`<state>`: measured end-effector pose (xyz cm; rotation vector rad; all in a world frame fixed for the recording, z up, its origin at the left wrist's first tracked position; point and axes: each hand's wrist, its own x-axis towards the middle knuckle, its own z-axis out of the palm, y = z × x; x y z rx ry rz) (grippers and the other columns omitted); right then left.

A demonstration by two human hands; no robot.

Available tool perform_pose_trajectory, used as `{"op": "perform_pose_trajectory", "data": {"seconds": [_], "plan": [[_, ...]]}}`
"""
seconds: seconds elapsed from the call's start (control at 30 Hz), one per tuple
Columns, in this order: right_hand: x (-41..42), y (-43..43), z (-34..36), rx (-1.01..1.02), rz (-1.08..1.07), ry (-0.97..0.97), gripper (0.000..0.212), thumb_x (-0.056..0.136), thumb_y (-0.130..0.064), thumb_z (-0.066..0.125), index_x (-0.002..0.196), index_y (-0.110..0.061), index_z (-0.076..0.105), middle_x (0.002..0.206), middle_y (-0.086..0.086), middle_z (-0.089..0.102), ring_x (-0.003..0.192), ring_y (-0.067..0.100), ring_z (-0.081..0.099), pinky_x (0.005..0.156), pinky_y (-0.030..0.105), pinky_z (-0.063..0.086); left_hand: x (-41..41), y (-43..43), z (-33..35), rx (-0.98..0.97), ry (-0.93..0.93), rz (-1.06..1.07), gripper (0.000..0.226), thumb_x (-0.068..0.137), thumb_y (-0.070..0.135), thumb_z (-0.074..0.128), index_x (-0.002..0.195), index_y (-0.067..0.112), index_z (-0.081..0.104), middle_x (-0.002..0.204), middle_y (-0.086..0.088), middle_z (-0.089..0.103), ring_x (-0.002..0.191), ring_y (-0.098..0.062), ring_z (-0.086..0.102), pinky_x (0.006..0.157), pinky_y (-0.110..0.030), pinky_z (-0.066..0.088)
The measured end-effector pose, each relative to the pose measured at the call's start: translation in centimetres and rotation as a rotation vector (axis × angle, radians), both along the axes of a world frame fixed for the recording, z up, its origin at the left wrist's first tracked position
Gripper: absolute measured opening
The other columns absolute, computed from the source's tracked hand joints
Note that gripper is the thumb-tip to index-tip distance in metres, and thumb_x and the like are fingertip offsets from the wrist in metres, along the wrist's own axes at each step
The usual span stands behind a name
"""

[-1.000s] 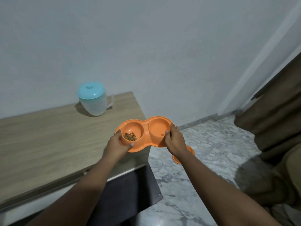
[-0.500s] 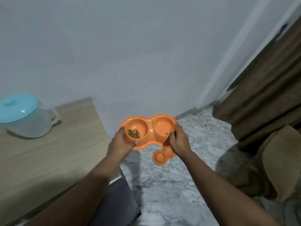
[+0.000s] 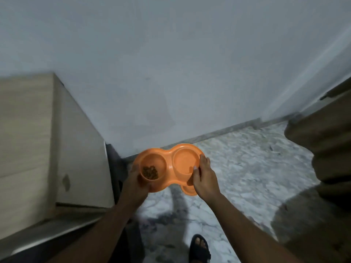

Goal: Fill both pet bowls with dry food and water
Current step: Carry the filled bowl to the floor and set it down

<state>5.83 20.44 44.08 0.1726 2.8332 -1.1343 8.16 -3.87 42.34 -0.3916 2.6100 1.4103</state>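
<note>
I hold an orange double pet bowl in the air over the marble floor, to the right of the wooden cabinet. Its left cup holds a small heap of brown dry food; whether the right cup holds water I cannot tell. My left hand grips the left end from below, and my right hand grips the right end with the thumb on the rim. A second orange bowl lies on the floor just beneath, mostly hidden by the held one and my right hand.
A light wooden cabinet stands at the left against the white wall. A brown curtain hangs at the right. The marble floor spreads ahead. My sandalled foot shows at the bottom.
I have carried the bowl to the right, off the cabinet top and lower over the floor. The view has swung right and down, and the blue-lidded jug has left the frame.
</note>
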Motion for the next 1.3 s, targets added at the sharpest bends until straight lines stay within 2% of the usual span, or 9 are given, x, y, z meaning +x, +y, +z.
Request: {"op": "perform_pose_trajectory", "data": {"seconds": [0.13,0.27,0.37,0.43,0.6,0.73,0.93,1.07,1.3], "plan": [[-4.8,1.8,-16.7,-0.028,0.072,-0.048,0.066,0.095,-0.038,0.032,0.151,-0.004,0.022,0.157,0.014,0.030,0.149,0.029,0.012,0.114,0.029,0.021,-2.8,1.4,-16.9,-0.084,-0.085,0.062,0.077,0.077,0.017,0.083,0.145,0.021,0.048,0.137,-0.009,0.059,0.123,-0.029,0.059,0.097,-0.029,0.044],[-6.1,1.7,-28.7,-0.069,0.072,-0.074,0.059,0.100,-0.028,0.039,0.151,-0.002,0.023,0.156,0.017,0.031,0.149,0.033,0.010,0.114,0.034,0.024,-4.0,2.2,-27.7,-0.059,-0.101,0.087,0.071,0.074,-0.002,0.081,0.139,0.003,0.051,0.127,-0.001,0.052,0.120,-0.018,0.051,0.090,0.003,0.032],[-5.4,1.4,-37.5,-0.089,0.089,-0.119,0.062,0.099,-0.032,0.038,0.151,-0.001,0.023,0.153,0.021,0.036,0.148,0.031,0.008,0.118,0.045,0.026,-4.0,1.8,-35.6,-0.082,-0.140,0.055,0.085,0.066,0.044,0.076,0.140,0.008,0.052,0.133,-0.005,0.056,0.122,-0.023,0.055,0.104,-0.026,0.044],[-4.9,1.1,-43.6,-0.070,0.100,-0.152,0.063,0.097,-0.031,0.039,0.150,0.001,0.025,0.153,0.022,0.035,0.147,0.029,0.010,0.118,0.047,0.026,-3.3,1.2,-41.6,-0.163,-0.224,0.039,0.096,0.062,0.062,0.063,0.146,0.017,0.046,0.134,-0.011,0.056,0.120,-0.032,0.059,0.099,-0.035,0.046],[-5.3,-0.5,-52.3,-0.104,0.073,-0.192,0.065,0.094,-0.028,0.039,0.150,0.002,0.026,0.156,0.020,0.030,0.148,0.034,0.016,0.116,0.036,0.025,-2.6,1.0,-49.2,-0.141,-0.202,0.084,0.095,0.069,0.035,0.068,0.151,0.001,0.035,0.145,-0.027,0.044,0.132,-0.042,0.048,0.107,-0.048,0.044],[-3.9,-0.7,-61.3,-0.083,0.157,-0.226,0.062,0.097,-0.024,0.039,0.149,0.006,0.023,0.153,0.026,0.030,0.146,0.040,0.019,0.113,0.045,0.034,0.4,0.2,-59.1,-0.163,-0.272,0.144,0.095,0.069,0.040,0.068,0.148,-0.002,0.037,0.148,-0.029,0.042,0.139,-0.043,0.041,0.112,-0.056,0.038],[-2.7,0.2,-67.5,-0.071,0.197,-0.162,0.057,0.099,-0.017,0.043,0.147,0.010,0.025,0.152,0.027,0.032,0.145,0.043,0.019,0.115,0.038,0.026,0.5,1.4,-63.0,-0.185,-0.380,0.169,0.061,0.079,0.025,0.072,0.132,0.000,0.053,0.123,-0.022,0.062,0.115,-0.041,0.059,0.093,-0.040,0.047],[-2.2,0.0,-68.9,-0.117,0.231,-0.127,0.059,0.100,-0.016,0.042,0.148,0.010,0.020,0.155,0.027,0.025,0.147,0.044,0.011,0.119,0.034,0.016,1.8,1.0,-64.7,-0.181,-0.290,0.164,0.093,0.072,0.048,0.064,0.148,0.002,0.038,0.143,-0.022,0.049,0.129,-0.039,0.052,0.106,-0.043,0.044],[-2.6,0.7,-69.6,-0.111,0.269,-0.088,0.063,0.098,-0.021,0.045,0.148,0.010,0.021,0.155,0.028,0.023,0.146,0.045,0.012,0.120,0.033,0.012,1.5,1.8,-64.9,-0.225,-0.264,0.174,0.106,0.075,0.033,0.077,0.156,-0.001,0.018,0.161,-0.028,0.016,0.150,-0.043,0.017,0.121,-0.040,0.022]]}}
